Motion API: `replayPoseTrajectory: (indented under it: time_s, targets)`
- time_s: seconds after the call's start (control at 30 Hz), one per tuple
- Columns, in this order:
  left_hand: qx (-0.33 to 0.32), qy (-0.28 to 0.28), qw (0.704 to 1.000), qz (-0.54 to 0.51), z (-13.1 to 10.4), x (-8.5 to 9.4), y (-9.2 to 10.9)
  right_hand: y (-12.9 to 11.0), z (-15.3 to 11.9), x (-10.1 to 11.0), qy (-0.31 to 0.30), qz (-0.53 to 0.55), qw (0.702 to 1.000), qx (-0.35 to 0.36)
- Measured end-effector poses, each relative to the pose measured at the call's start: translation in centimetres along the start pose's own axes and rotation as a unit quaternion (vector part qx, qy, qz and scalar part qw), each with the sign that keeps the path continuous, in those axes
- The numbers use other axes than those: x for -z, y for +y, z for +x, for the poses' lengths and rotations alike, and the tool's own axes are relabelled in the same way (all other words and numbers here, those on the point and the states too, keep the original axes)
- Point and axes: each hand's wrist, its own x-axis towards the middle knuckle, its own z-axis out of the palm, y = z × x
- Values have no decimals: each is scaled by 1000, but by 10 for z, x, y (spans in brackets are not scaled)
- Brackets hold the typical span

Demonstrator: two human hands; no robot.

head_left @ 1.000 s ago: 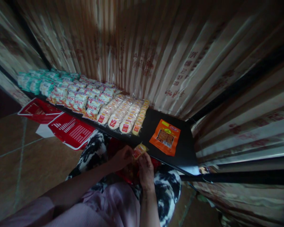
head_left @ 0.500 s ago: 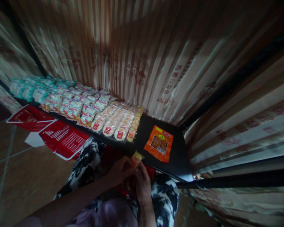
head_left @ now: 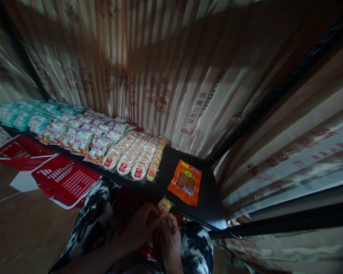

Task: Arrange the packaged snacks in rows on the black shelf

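Along the left end of the black shelf [head_left: 208, 182] stand green packets [head_left: 31, 118], then striped-top packets [head_left: 77, 139], some right at the front edge; red white-edged panels [head_left: 70, 177] sit below that edge. Next come three rows of round white packs [head_left: 125, 160] and one yellow row [head_left: 157, 158]. Just off the front edge, the left hand [head_left: 141, 224] and right hand [head_left: 170, 234] pinch a small yellow packet [head_left: 165, 205] narrowly between them. Bare shelf runs between the yellow row and the orange pouch [head_left: 185, 182], and on to the right end.
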Motion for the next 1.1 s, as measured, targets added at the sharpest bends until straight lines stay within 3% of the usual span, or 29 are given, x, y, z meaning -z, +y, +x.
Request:
replayPoseTrajectory:
  time_s: [0.37, 0.63, 0.9, 1.1]
  targets:
    - [-30, 13, 999, 4, 4, -8, 16, -29, -3, -2, 13, -46, 998, 29]
    - [-33, 38, 999, 1, 7, -8, 11, -33, -3, -11, 24, -83, 995, 50]
    - [-32, 66, 997, -28, 9, -6, 19, -38, 3, -13, 5, -91, 995, 39]
    - [-37, 103, 993, -40, 20, -13, 17, -47, 10, -19, 28, -105, 992, 57]
